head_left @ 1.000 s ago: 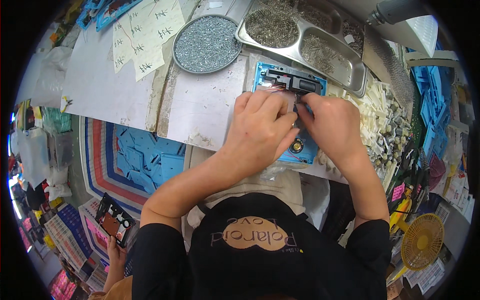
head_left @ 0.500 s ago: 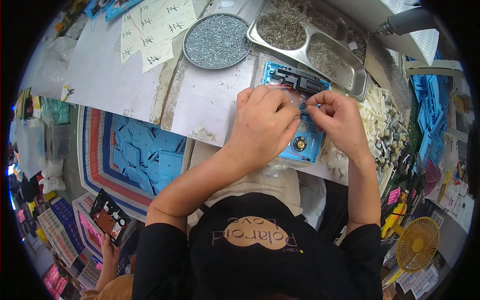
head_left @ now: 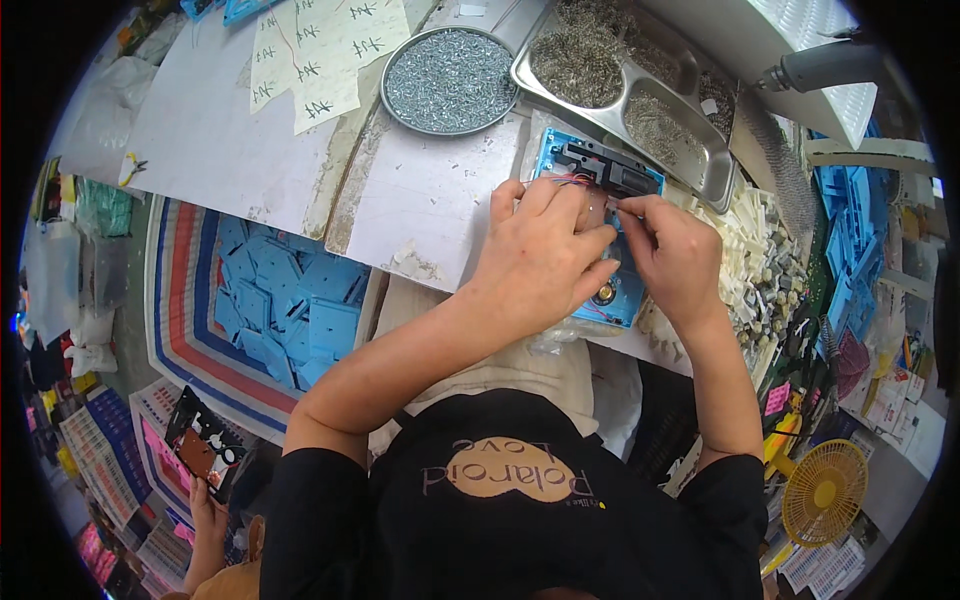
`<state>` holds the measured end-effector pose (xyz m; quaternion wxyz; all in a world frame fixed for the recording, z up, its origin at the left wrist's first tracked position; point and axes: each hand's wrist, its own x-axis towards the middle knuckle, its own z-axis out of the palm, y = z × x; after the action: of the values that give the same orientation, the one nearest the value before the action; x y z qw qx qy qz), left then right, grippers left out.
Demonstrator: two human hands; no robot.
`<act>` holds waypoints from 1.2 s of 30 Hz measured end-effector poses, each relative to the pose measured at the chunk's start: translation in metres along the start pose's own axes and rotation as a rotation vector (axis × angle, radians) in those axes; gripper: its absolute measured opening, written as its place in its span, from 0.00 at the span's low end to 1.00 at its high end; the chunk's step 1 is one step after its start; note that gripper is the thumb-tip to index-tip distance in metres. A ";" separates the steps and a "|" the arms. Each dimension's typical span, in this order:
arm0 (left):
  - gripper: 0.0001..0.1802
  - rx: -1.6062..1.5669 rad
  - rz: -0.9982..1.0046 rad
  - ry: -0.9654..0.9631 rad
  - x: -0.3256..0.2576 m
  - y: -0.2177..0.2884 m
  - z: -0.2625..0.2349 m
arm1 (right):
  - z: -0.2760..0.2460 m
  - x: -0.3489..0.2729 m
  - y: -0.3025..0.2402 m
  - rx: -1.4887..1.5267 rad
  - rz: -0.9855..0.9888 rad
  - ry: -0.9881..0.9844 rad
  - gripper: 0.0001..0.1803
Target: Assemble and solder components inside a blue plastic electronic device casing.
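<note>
A light blue plastic casing [head_left: 628, 268] lies open on the worktable in front of me. Along its far edge runs a black part [head_left: 632, 178], with thin coloured wires [head_left: 572, 180] beside it. A round gold-centred part [head_left: 605, 294] sits in the nearer end of the casing. My left hand [head_left: 540, 250] is over the casing's left side, thumb apart from the bent fingers, whose far tips are partly hidden. Thumb and forefinger of my right hand [head_left: 680, 255] are pinched together above the middle of the casing; what they hold is too small to make out.
Beyond the casing are a round tray of small screws [head_left: 386, 92] and a metal compartment tray [head_left: 722, 190] of small metal parts. White plastic pieces [head_left: 745, 235] pile up at right, near a yellow fan [head_left: 825, 490]. A striped bag [head_left: 180, 300] holds blue panels. Another person's hand [head_left: 207, 515] holds a black panel.
My left thumb and forefinger have spread apart. My right hand has shifted slightly down and left, still pinched. The whole view has moved a little.
</note>
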<state>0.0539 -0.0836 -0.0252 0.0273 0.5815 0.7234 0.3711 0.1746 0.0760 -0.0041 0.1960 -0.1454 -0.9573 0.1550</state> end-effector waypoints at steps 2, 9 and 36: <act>0.17 -0.016 0.010 0.022 0.000 0.000 0.001 | 0.003 -0.001 0.003 -0.022 -0.021 -0.030 0.04; 0.15 -0.052 -0.003 0.083 -0.004 -0.001 0.002 | 0.011 -0.002 0.009 -0.040 -0.067 0.009 0.04; 0.10 0.018 -0.153 0.233 0.002 -0.037 -0.011 | 0.002 0.002 0.002 -0.015 0.106 -0.087 0.05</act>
<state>0.0175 -0.0897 -0.0374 -0.0339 0.4777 0.7672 0.4266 0.1723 0.0783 -0.0060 0.1448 -0.1906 -0.9569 0.1644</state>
